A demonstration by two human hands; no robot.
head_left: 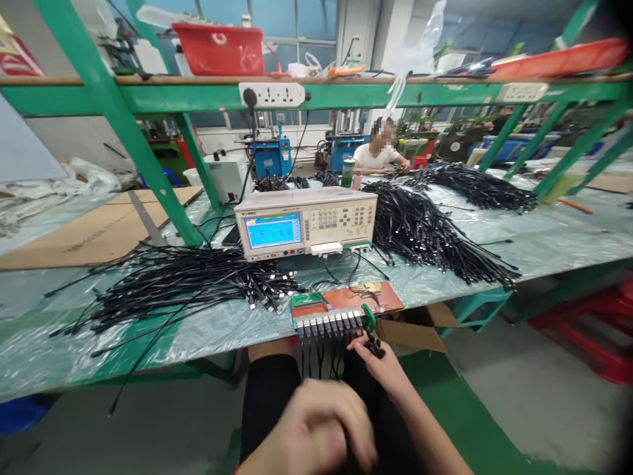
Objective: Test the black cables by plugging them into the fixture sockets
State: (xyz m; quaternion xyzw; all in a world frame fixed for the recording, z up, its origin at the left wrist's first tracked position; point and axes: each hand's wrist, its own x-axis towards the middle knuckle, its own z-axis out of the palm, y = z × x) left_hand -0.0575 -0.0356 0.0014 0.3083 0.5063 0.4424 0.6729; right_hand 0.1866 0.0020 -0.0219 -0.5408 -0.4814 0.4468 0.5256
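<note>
My right hand (378, 359) is closed around a few black cable ends (374, 344), just off the right end of a test fixture. Across that fixture runs a row of metal sockets (331, 323), with several black cables (321, 353) plugged in and hanging over the table edge. Low in the foreground, my left hand (321, 425) is curled with its fingers bent inward, blurred by motion; what it holds, if anything, is hidden. Behind the fixture lies an orange-brown board (366, 297) with thin wires leading to a bench tester (316, 221) whose blue screen is lit.
A pile of black cables (182, 284) with metal plugs lies left of the fixture; a larger bundle (425, 231) lies right of the tester. Green shelf posts (143, 152) rise from the table. A cardboard box (415, 333) is below the edge. Across the table sits a person (376, 155).
</note>
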